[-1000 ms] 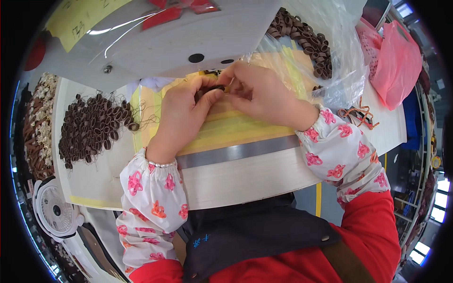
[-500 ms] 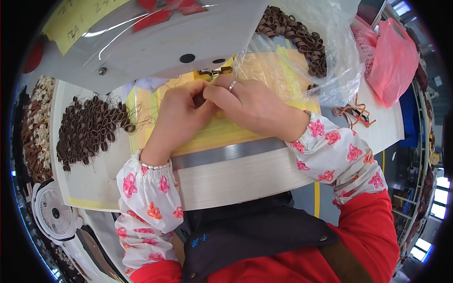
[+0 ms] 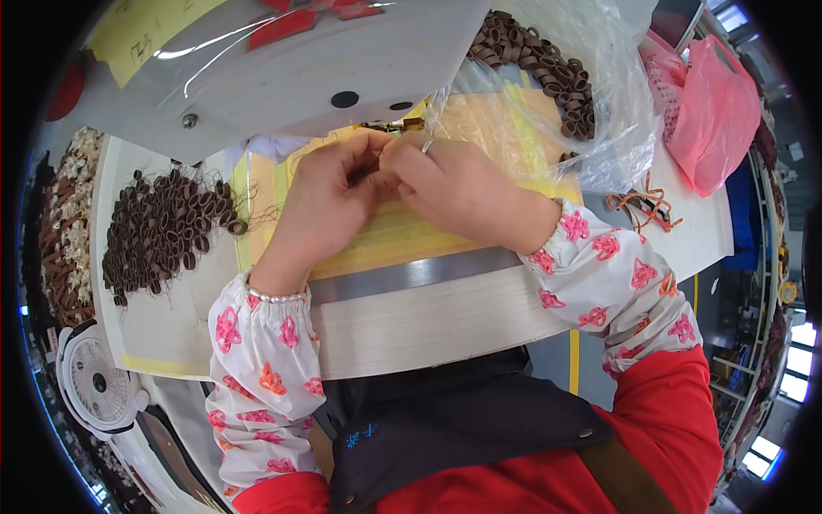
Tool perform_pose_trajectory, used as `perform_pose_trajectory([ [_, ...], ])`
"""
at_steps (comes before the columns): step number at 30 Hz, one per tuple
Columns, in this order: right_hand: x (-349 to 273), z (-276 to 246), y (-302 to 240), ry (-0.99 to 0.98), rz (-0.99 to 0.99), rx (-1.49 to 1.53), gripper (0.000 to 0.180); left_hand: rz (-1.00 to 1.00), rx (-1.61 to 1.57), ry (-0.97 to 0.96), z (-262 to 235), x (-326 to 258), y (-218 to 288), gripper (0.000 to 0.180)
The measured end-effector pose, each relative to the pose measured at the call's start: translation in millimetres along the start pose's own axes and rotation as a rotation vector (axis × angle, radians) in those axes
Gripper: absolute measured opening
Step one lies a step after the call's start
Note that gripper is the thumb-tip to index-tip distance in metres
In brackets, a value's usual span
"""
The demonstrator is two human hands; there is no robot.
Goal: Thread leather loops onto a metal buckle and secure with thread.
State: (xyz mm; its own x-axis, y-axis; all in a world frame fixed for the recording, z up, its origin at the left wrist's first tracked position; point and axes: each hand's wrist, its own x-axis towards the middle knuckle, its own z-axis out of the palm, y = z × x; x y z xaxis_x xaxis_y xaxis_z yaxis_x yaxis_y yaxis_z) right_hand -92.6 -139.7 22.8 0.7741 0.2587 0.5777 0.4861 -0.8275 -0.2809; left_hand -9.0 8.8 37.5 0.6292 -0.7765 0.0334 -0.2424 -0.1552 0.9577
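My left hand (image 3: 330, 195) and my right hand (image 3: 458, 188) meet over the yellow-taped work surface (image 3: 394, 230), in front of the sewing machine's needle area (image 3: 404, 126). Both are closed, with thumbs and fingertips pinched together and touching. Whatever lies between the fingertips is mostly covered; only a small dark patch shows there. A ring sits on one finger of the right hand. Left of my hands spreads a heap of small brown loops (image 3: 163, 231) with loose threads trailing. More brown loops (image 3: 548, 73) rest on clear plastic at the far right.
The grey-white sewing machine head (image 3: 282, 86) hangs over the far side, close above my hands. A clear plastic bag (image 3: 621, 86) and a pink bag (image 3: 715, 116) lie to the right, near orange-handled scissors (image 3: 646, 206). A white fan (image 3: 96, 381) stands low at the left.
My left hand has shifted slightly, its fingers reaching a little farther forward. My right hand's fingers have turned and curled a bit. The fingertips stay together; the heaps look unchanged.
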Motion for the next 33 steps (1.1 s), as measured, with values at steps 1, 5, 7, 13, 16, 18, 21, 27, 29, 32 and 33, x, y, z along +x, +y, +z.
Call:
perform_pose_trajectory([
  [1,2,-2,0,0.015,0.1,0.108,0.025,-0.048,-0.022,0.009,-1,0,2,0.019],
  [5,7,-6,5,0.09,0.418,0.415,0.019,0.044,0.197,0.067,-2,1,-4,0.019],
  [7,7,-5,10,0.086,0.478,0.432,0.016,0.084,0.362,0.104,-2,3,-7,0.019],
  [13,6,1,18,0.102,0.458,0.276,0.011,0.046,0.467,0.265,5,12,-11,0.02],
  [16,6,3,24,0.157,0.431,0.249,0.008,0.001,0.48,0.29,6,15,-12,0.023],
  [18,6,-1,25,0.178,0.424,0.252,0.006,-0.013,0.487,0.292,6,16,-13,0.025],
  [21,8,1,23,0.172,0.415,0.208,0.006,-0.024,0.485,0.303,5,15,-12,0.026],
  [27,5,7,28,0.215,0.328,0.095,0.005,-0.061,0.469,0.309,8,17,-5,0.027],
  [29,6,9,27,0.22,0.327,0.105,0.005,-0.048,0.453,0.326,7,18,-12,0.027],
  [32,6,10,27,0.226,0.319,0.11,0.005,-0.046,0.473,0.338,8,19,-12,0.026],
  [33,6,10,27,0.228,0.315,0.11,0.005,-0.044,0.47,0.331,8,20,-14,0.026],
])
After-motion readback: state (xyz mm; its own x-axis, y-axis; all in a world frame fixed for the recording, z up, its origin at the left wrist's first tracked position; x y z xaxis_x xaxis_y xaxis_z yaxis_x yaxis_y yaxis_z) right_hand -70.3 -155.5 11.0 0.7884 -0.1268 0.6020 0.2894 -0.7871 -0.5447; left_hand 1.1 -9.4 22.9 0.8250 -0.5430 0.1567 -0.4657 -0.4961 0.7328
